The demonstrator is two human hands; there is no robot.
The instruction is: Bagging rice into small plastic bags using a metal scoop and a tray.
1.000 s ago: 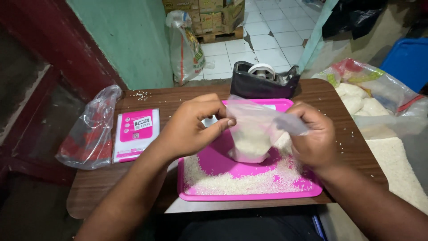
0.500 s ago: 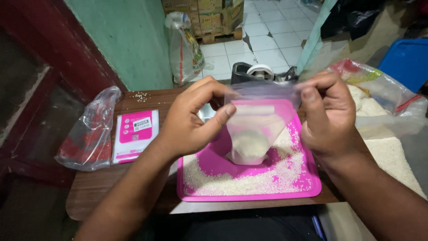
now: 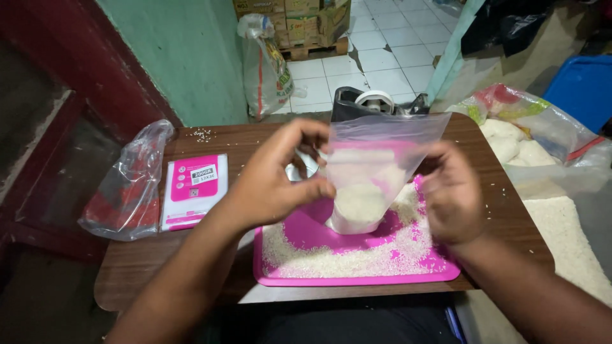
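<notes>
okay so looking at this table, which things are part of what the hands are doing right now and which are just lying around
In use:
clear bag, part full of rice, held by left hand and right hand
pink tray with loose rice

Lying about:
pink packet
crumpled plastic bag
tape dispenser
sack on the floor
blue bin

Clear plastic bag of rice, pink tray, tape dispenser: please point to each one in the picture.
clear plastic bag of rice (image 3: 364, 202): head view, on the rice-filled lower part.
pink tray (image 3: 306, 232): head view, on bare floor.
tape dispenser (image 3: 347, 105): head view, on the dark body.
</notes>
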